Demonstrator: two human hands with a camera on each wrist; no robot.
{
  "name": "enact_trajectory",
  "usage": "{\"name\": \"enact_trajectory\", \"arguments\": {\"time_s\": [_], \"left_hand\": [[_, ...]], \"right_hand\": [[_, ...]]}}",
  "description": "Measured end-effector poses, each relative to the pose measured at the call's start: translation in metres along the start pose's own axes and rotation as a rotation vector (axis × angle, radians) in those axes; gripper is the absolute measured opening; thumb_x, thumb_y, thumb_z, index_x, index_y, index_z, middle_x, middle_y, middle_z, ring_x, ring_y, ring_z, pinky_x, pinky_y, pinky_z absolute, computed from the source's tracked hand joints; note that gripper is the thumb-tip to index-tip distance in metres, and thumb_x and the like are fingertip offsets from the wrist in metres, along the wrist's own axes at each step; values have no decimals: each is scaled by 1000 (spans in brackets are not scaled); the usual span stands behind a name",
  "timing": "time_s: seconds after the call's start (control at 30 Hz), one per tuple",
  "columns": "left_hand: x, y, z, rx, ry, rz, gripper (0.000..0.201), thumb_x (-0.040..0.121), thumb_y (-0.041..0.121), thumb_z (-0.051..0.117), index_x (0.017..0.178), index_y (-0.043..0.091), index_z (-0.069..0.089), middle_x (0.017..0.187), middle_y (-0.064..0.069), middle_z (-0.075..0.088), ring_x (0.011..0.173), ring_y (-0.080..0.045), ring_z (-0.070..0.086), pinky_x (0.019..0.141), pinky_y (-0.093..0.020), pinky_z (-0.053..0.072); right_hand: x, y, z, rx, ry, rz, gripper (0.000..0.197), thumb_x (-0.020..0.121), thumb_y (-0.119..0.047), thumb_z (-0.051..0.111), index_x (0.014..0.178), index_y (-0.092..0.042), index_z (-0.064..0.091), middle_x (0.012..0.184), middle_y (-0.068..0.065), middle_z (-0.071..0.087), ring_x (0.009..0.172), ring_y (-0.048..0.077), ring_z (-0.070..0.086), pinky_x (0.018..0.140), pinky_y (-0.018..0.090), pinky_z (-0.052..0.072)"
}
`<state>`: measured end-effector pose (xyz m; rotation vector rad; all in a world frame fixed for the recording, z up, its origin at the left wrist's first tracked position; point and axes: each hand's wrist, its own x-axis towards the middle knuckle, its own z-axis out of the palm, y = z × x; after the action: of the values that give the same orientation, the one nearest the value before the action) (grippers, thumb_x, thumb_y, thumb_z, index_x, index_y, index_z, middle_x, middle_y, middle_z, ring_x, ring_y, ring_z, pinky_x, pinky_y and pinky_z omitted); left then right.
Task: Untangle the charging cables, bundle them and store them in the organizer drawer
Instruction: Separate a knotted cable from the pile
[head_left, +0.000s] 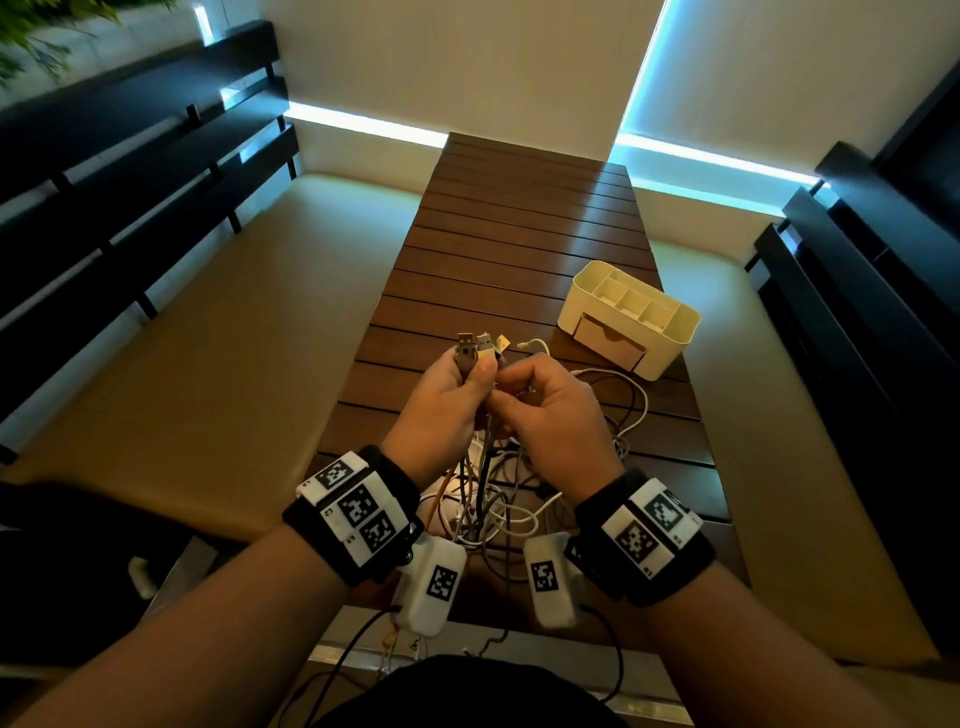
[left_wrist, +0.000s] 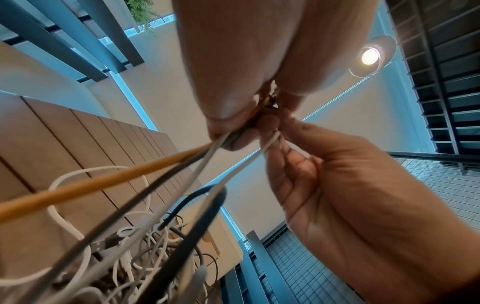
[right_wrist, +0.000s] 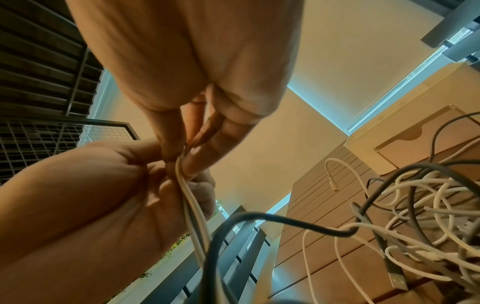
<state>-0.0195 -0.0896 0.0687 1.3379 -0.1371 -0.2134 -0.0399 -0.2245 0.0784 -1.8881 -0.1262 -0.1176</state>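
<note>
My left hand grips several cable ends upright above the table, their USB plugs sticking out past the fingers. An orange cable, a grey one and white ones run down from that fist. Close beside it, my right hand pinches a white cable between thumb and fingers. Below both hands a tangle of white and dark cables lies on the slatted wooden table. The cream organizer stands at the right with its drawer closed.
Padded benches run along both sides of the narrow table. Dark slatted backrests rise at left and right. A loose white cable end lies just in front of the organizer. Camera leads hang from both wrists near the table's front edge.
</note>
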Motion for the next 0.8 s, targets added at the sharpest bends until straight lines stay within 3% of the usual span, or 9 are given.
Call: {"name": "enact_trajectory", "arguments": {"time_s": [0.1,0.2,0.27,0.33,0.43,0.5,0.63,0.73,0.8], "left_hand": [[2,0,1,4,19,8,32,100,36,49,114,8,56,97,-8,68,85,-18,67,75,-37,58],[2,2,1,78,41,19,18,105,25,41,102,15,56,72,7,59,64,-6,55,62,-24,48],[2,3,2,130,32,36,17,105,23,41,99,19,55,73,6,55,62,-6,50,62,-24,44],[4,3,3,151,7,58,20,106,26,42,105,14,57,83,-1,61,70,-10,55,67,-28,48],[3,6,3,107,-6,49,42,100,36,46,123,2,55,114,-19,66,102,-30,66,88,-44,56],[4,8,1,71,5,40,44,101,36,45,125,0,54,118,-21,66,108,-34,66,92,-45,56],[6,12,-5,-12,56,46,20,106,23,37,105,8,50,82,-7,59,77,-22,61,74,-34,56],[9,16,-5,-43,74,48,19,106,25,37,105,8,47,70,1,50,65,-15,54,68,-30,52],[9,18,-3,-78,80,44,20,106,26,38,105,8,47,67,2,46,60,-13,50,63,-27,47]], "right_hand": [[2,0,-4,3,-27,-16,26,84,-12,76,105,-16,62,98,1,69,84,12,71,71,29,60],[7,-2,-9,31,49,-50,39,87,-17,73,122,-24,57,118,-4,63,103,6,65,84,31,57],[12,-6,-12,71,31,-72,42,93,-20,64,134,-23,54,131,-8,58,115,0,59,94,30,53],[16,-10,-13,67,-55,-103,40,98,-17,56,139,-17,53,136,-8,53,121,-3,54,98,23,50],[16,-12,-8,158,-153,-61,41,102,-14,51,142,-13,48,138,-5,52,123,-1,54,97,17,47],[15,-6,-3,243,-147,-7,43,101,-18,52,144,-17,44,134,-2,57,123,5,57,97,21,50],[10,12,4,344,-144,126,45,96,-12,61,130,-35,44,126,-2,55,116,19,60,91,35,56],[3,22,10,317,-273,212,46,90,4,62,121,-27,47,114,6,60,100,18,65,83,35,57],[1,30,14,283,-325,238,44,88,9,61,114,-25,49,103,4,64,93,16,67,86,39,57]]}}
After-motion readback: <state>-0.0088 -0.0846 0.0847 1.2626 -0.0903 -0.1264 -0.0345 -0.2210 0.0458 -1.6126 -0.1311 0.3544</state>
